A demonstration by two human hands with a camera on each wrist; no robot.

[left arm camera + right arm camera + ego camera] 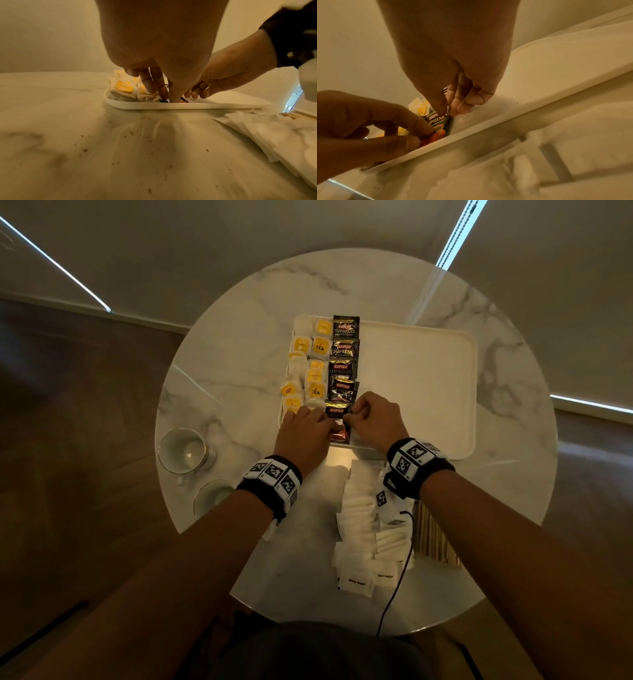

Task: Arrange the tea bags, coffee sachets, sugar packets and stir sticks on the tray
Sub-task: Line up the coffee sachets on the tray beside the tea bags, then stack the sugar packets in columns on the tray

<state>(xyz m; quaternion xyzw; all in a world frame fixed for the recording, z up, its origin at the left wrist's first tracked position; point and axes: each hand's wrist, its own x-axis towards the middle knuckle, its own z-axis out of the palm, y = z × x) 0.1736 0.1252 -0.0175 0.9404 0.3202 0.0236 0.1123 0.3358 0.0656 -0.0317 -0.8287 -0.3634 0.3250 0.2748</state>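
Observation:
A white tray (428, 378) lies on the round marble table. Two columns of yellow-tagged tea bags (308, 364) fill its left side, with a column of black coffee sachets (344, 350) beside them. The nearest coffee sachet (438, 120) lies at the tray's near rim between both hands. My left hand (423, 134) pinches its orange lower end with thumb and forefinger. My right hand (448, 111) pinches its upper right edge. White sugar packets (359, 518) and wooden stir sticks (433, 535) lie on the table in front of the tray, under my right forearm.
Two cups (183, 450) stand at the table's left edge, near my left wrist. A black cable (394, 587) runs over the sugar packets toward me. Dark crumbs (130, 133) speckle the marble before the tray. The tray's right half is bare.

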